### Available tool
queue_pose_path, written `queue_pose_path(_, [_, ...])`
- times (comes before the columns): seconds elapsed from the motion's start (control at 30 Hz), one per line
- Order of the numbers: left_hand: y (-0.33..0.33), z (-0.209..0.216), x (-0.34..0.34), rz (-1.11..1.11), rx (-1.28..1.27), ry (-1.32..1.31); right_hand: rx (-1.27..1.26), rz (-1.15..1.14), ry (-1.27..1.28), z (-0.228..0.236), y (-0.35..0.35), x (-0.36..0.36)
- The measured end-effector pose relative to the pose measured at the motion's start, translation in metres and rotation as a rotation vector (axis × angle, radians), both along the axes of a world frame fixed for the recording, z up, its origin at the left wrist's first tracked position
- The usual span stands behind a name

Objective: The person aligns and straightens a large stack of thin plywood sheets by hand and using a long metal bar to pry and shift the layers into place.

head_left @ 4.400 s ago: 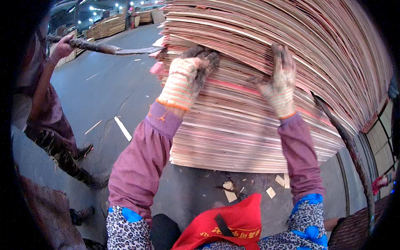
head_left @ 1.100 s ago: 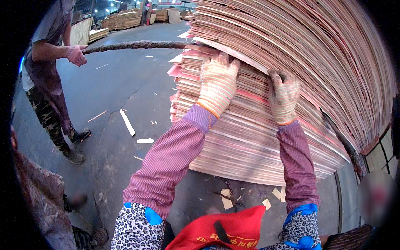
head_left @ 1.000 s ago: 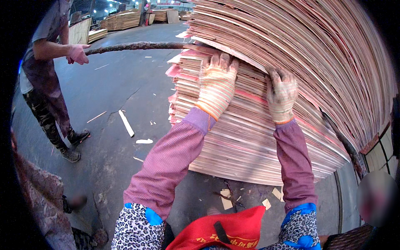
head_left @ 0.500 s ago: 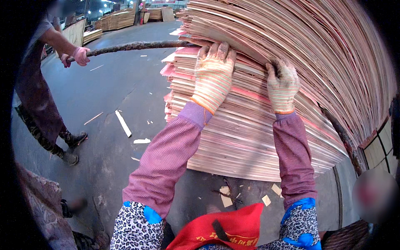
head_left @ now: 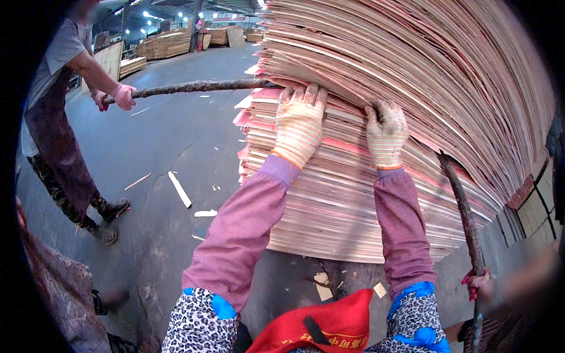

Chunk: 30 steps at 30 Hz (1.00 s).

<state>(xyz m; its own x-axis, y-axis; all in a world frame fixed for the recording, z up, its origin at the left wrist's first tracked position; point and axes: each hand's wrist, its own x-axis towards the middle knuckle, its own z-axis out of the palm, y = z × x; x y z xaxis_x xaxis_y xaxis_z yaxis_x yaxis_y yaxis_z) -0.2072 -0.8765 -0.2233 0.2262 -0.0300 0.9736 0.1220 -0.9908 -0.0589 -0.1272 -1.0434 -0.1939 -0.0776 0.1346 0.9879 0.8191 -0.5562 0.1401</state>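
Note:
A tall stack of thin wood sheets (head_left: 353,217) stands before me, its layered edges facing me and a split running across it. My left hand (head_left: 299,123), in a striped knit glove with dark fingertips, lies with fingers stretched against the edges just under the split. Beside it to the right, my right hand (head_left: 386,132), gloved alike, has its fingers curled at the edge of a drooping wood sheet (head_left: 329,82) and seems to pinch it. The fingertips of both hands are partly hidden among the layers.
At left a person holds a long dark pole (head_left: 194,87) that enters the split. Another person's hand (head_left: 479,286) grips a second dark pole (head_left: 462,206) at right. Wood scraps (head_left: 179,189) litter the grey floor (head_left: 147,235). More sheet piles (head_left: 165,45) stand far back.
My view has shifted slightly. My right hand has moved a little left along the split. The right pole now shows more of its length, with a person's hand on it.

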Motion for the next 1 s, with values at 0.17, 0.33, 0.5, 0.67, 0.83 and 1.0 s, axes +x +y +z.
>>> queue_pose_path(0.17, [-0.002,0.008,-0.005,0.026,-0.012,0.114,-0.026,0.019,-0.014,-0.003,-0.003,0.004])
queue_pose_path(0.33, [-0.006,0.007,-0.013,-0.006,-0.048,0.197,-0.06,0.039,-0.183,-0.012,-0.002,0.007])
queue_pose_path(0.5, [-0.005,-0.005,-0.005,-0.061,-0.004,0.049,-0.098,0.002,-0.247,-0.015,-0.004,0.012])
queue_pose_path(0.67, [-0.011,-0.015,0.006,-0.046,-0.019,0.008,-0.086,0.03,-0.315,-0.013,-0.006,0.025])
queue_pose_path(0.83, [0.008,-0.015,-0.003,0.017,-0.017,0.033,-0.212,0.064,-0.21,-0.02,0.015,0.013])
queue_pose_path(1.0, [-0.003,-0.014,-0.004,0.028,0.019,0.039,-0.346,0.031,-0.264,0.001,0.016,-0.006])
